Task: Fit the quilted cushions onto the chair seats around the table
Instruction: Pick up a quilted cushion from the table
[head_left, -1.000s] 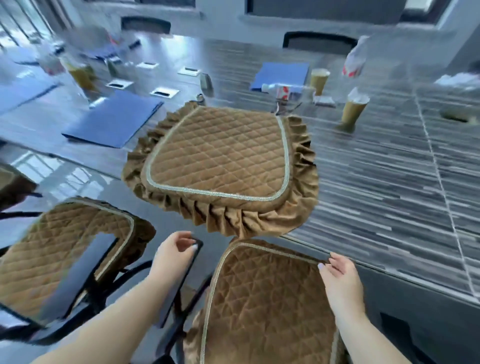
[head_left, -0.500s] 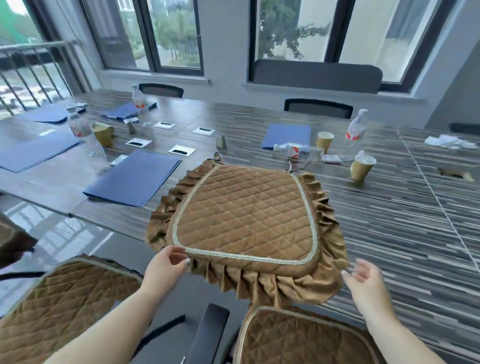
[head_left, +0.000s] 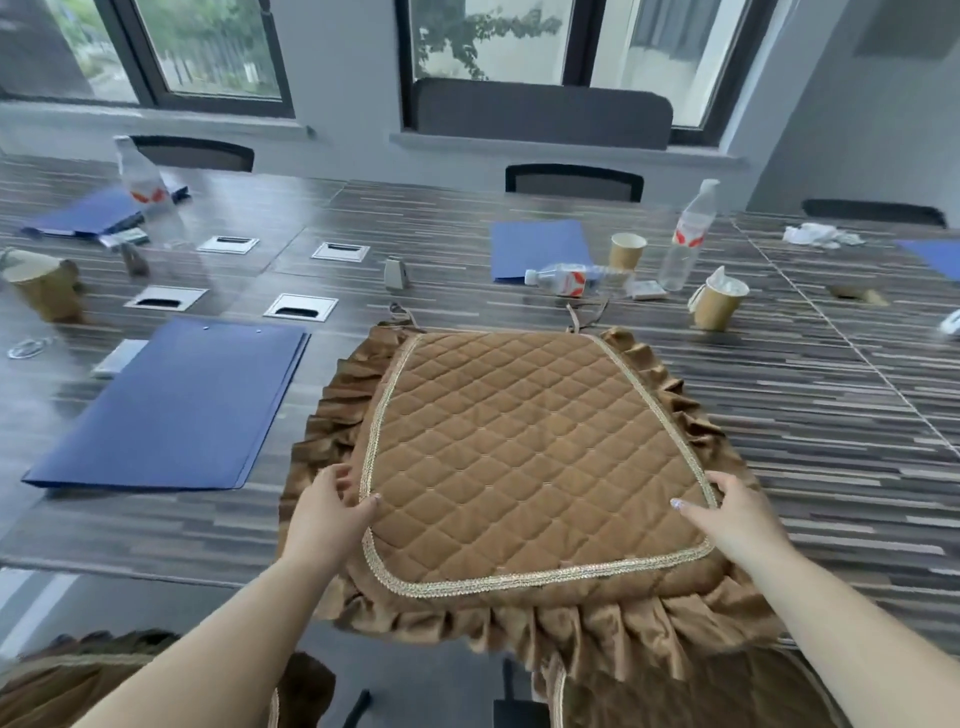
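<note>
Your left hand (head_left: 330, 512) is on the left edge of the brown quilted cushion with gold braid trim and a pleated satin frill (head_left: 524, 457): thumb lying on the quilted top, fingers curled over the frill, so it grips that edge. Your right hand (head_left: 737, 512) sits at the right edge, thumb stretched flat on the quilting, fingers bent over the braid and frill; looks like a loose hold, can't tell if the fingers get under the fabric

Cushion lies flat on the dark striped wood-grain table (head_left: 810, 415), near edge overhanging the table's front, frill hanging down. Two thin tie cords show at its far corners

Below the table edge: a second brown quilted cushion (head_left: 691, 691) at bottom right, partly hidden by the frill, and a third brown cushion (head_left: 78, 670) at bottom left behind your left forearm. Can't tell how well either is seated on its chair

On the table, left of the cushion and apart from it: a flat blue folder (head_left: 171, 405). Beyond it, four silver cable-port plates (head_left: 300, 305). Far side: another blue folder (head_left: 540, 249), a clear plastic bottle lying on its side (head_left: 566, 278), an upright clear bottle with a red label (head_left: 688, 234), a tan paper cup (head_left: 627, 250), and a second tan paper cup with crumpled white paper in it (head_left: 719, 304). Black chair backs (head_left: 574, 182) line the far side under the windows
</note>
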